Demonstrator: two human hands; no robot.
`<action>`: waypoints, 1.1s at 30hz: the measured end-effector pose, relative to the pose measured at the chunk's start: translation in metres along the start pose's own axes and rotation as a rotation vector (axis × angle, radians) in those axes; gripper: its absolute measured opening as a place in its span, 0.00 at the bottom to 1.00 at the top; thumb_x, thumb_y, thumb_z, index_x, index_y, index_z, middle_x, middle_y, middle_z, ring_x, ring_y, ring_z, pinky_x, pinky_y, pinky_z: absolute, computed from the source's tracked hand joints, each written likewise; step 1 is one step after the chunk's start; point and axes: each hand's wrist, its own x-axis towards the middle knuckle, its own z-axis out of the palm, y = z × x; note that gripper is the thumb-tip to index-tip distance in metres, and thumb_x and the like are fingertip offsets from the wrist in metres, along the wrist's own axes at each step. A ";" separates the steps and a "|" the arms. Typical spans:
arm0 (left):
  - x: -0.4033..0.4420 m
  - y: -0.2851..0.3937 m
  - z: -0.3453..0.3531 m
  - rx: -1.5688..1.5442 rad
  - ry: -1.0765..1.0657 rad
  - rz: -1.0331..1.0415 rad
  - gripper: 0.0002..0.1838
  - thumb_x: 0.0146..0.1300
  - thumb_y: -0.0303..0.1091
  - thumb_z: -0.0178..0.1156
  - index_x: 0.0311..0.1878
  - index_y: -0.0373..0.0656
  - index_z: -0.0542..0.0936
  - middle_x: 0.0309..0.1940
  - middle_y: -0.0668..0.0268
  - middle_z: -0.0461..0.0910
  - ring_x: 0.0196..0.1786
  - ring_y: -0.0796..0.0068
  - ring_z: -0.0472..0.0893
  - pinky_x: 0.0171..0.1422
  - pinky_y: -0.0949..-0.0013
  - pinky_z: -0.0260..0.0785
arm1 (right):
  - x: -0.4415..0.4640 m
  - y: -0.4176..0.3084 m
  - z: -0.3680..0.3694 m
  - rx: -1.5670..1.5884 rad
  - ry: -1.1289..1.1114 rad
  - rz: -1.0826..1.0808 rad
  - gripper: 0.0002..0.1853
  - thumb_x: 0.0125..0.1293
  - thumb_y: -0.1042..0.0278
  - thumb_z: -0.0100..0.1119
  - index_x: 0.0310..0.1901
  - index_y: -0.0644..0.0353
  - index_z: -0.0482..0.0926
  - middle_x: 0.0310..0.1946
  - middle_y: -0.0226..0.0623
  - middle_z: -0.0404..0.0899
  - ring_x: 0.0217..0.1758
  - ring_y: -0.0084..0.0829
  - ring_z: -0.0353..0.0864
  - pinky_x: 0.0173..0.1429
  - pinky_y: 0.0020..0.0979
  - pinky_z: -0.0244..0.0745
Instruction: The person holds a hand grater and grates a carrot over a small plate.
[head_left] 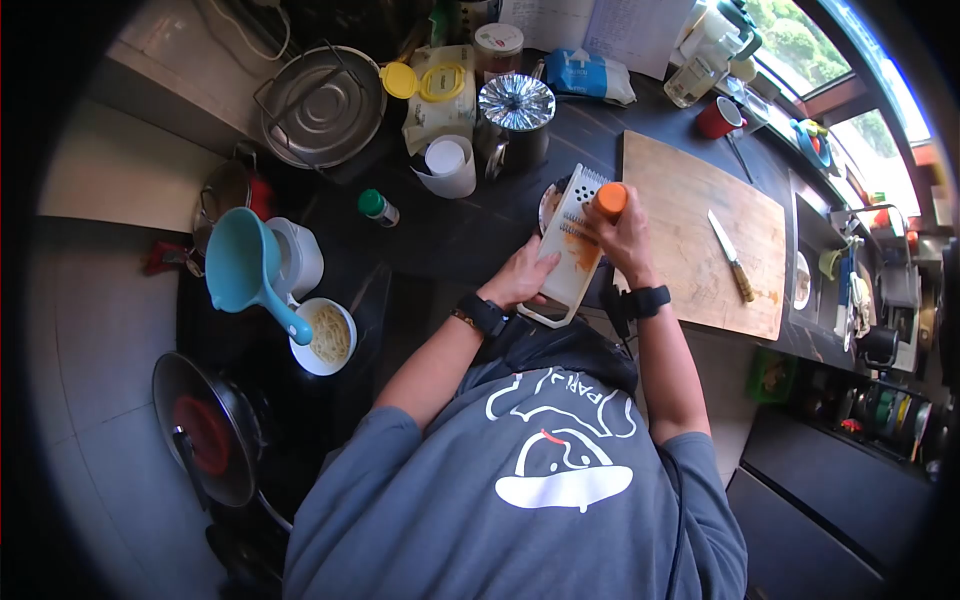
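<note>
My left hand (519, 276) is closed around the side of a pale flat grater (571, 288), which slants over the counter's front edge. Orange shreds cling to the middle of the grater. In my right hand (627, 243) is a thick piece of carrot (610, 198), its cut round end facing up, held against the grater's teeth. Partly hidden under the far end of the grater is a round dish (548, 204); its contents cannot be made out.
Right of my hands lies a wooden cutting board (685, 215) with a knife (730, 255) on it. A foil-topped metal pot (516, 115), a white cup (446, 170) and a green-capped bottle (378, 208) stand behind. At left are a blue ladle (243, 260) and a bowl of noodles (326, 335).
</note>
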 end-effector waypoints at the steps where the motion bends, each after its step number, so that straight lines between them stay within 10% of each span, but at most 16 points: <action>1: 0.000 0.001 0.000 0.006 -0.002 0.005 0.22 0.72 0.42 0.52 0.63 0.40 0.66 0.47 0.60 0.79 0.42 0.71 0.82 0.29 0.70 0.80 | 0.000 -0.001 -0.001 0.001 0.005 -0.004 0.22 0.58 0.69 0.69 0.50 0.64 0.71 0.37 0.48 0.82 0.42 0.40 0.84 0.46 0.37 0.78; 33: 0.002 0.000 -0.001 0.013 -0.019 0.040 0.23 0.72 0.45 0.52 0.61 0.40 0.66 0.48 0.58 0.77 0.44 0.69 0.82 0.29 0.69 0.81 | -0.015 -0.008 0.005 0.021 -0.035 0.008 0.21 0.56 0.67 0.70 0.47 0.63 0.72 0.39 0.52 0.81 0.43 0.50 0.82 0.47 0.41 0.77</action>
